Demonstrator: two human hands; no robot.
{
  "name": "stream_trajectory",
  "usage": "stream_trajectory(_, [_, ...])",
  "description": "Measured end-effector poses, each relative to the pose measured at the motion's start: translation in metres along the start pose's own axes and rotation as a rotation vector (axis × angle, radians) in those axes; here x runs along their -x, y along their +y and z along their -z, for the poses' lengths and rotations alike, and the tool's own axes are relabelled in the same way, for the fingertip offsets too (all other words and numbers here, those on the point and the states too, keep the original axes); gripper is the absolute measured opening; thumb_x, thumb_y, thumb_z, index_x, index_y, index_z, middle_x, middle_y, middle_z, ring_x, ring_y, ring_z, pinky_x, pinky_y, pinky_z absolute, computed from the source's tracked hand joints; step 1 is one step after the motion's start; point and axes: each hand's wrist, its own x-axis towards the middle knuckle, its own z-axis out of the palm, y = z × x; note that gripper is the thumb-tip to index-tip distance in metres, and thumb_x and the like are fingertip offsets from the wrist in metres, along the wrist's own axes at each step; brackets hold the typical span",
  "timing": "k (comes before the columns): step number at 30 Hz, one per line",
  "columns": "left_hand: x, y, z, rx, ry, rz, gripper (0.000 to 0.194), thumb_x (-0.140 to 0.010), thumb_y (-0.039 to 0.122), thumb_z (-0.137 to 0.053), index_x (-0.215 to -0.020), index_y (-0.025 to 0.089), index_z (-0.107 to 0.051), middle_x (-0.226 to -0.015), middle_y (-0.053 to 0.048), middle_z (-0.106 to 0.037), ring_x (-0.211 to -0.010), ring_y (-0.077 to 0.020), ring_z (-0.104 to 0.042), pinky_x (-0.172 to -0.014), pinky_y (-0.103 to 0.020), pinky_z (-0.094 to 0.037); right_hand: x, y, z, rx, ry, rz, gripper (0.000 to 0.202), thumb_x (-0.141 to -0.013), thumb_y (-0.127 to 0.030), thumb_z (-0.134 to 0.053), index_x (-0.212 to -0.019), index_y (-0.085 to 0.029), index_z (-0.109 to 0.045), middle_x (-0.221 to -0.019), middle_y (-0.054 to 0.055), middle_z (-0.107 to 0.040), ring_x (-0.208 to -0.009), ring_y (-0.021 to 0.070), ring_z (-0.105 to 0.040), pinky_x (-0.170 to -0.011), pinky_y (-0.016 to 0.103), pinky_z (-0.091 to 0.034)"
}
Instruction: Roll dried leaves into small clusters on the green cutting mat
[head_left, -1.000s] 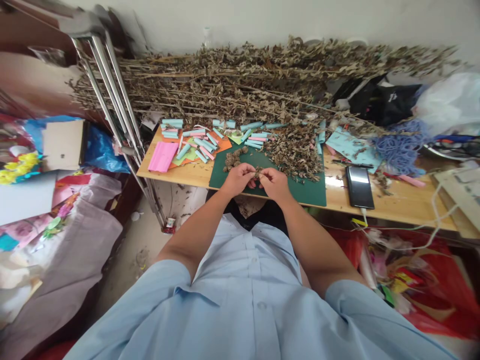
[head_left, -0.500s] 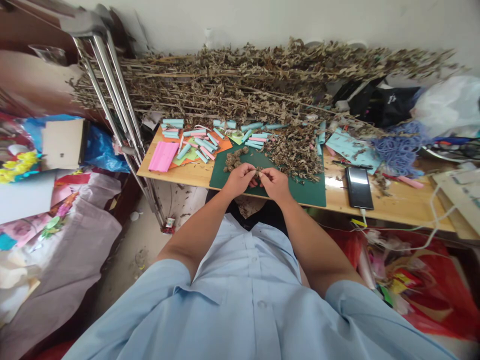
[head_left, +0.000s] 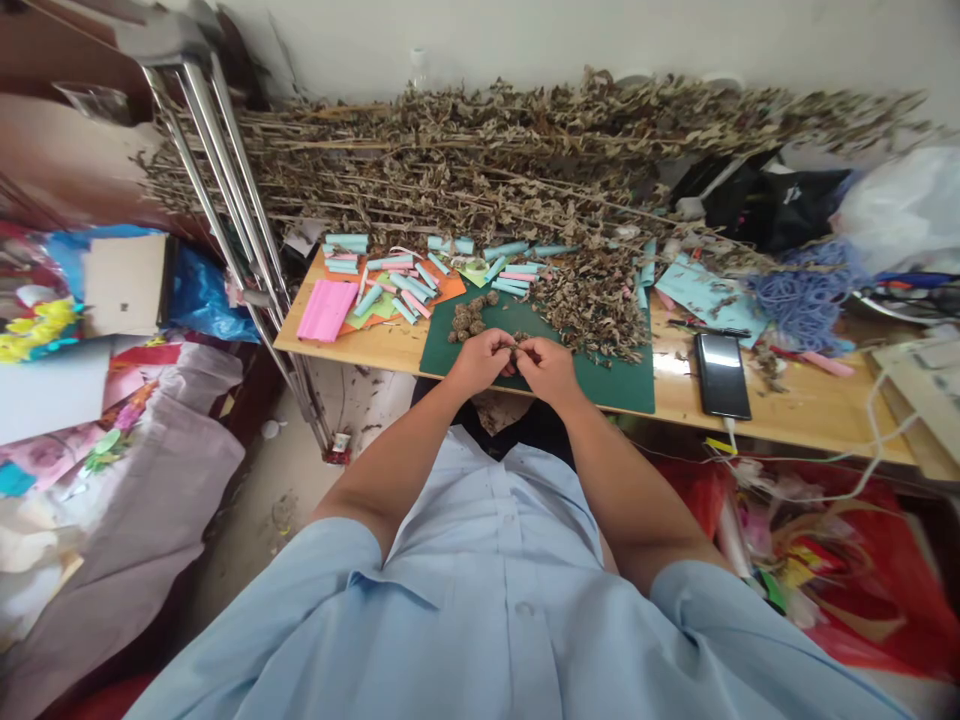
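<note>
Dried stems (head_left: 450,190): across the table, beyond the fingers. Green mat (head_left: 615,388): beneath both hands. Loose dried leaves (head_left: 592,300): beyond the right fingers. Left hand (head_left: 480,361), right hand (head_left: 547,369): fingertips pinched together on a small dried piece (head_left: 514,350), held between them over the mat's near edge.

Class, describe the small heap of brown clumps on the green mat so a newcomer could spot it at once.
On the wooden table lies a dark green mat. Near its left end, just beyond the left hand, sits the small heap of brown clumps. Its pieces look rounded and balled, unlike the larger, looser leaf pile to its right.
</note>
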Motion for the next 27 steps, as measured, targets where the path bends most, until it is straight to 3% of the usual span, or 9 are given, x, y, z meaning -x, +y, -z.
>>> stream_trajectory(8, [-0.006, -0.01, 0.005, 0.11, -0.017, 0.014, 0.014, -0.089, 0.013, -0.054, -0.102, 0.014, -0.057, -0.064, 0.001, -0.068, -0.055, -0.0118, -0.068, -0.057, -0.022, -0.055, -0.002, -0.004, 0.008, -0.213, -0.017, -0.222, 0.019, -0.087, -0.037, -0.06, -0.084, -0.02, -0.068, -0.057, -0.001, -0.064, -0.052, 0.0153, -0.059, -0.058, 0.029, -0.05])
stream_trajectory(14, [-0.006, -0.009, 0.004, 0.165, -0.016, 0.029, 0.015, -0.091, 0.021, -0.06, -0.104, 0.014, -0.056, -0.073, 0.001, -0.068, -0.059, -0.0106, -0.069, -0.058, -0.022, -0.056, -0.003, -0.002, 0.002, -0.201, 0.014, -0.21, 0.022, -0.089, -0.041, -0.06, -0.086, -0.021, -0.069, -0.063, 0.0, -0.067, -0.055, 0.0163, -0.062, -0.058, 0.029, -0.051])
stream_trajectory(27, [-0.004, -0.008, 0.003, 0.1, -0.04, -0.021, 0.009, -0.093, 0.02, -0.057, -0.1, 0.015, -0.056, -0.062, 0.002, -0.065, -0.054, -0.0116, -0.066, -0.056, -0.023, -0.055, 0.002, 0.008, -0.002, -0.101, -0.031, -0.044, 0.019, -0.088, -0.038, -0.065, -0.092, -0.021, -0.072, -0.082, 0.005, -0.073, -0.071, 0.019, -0.066, -0.07, 0.033, -0.054])
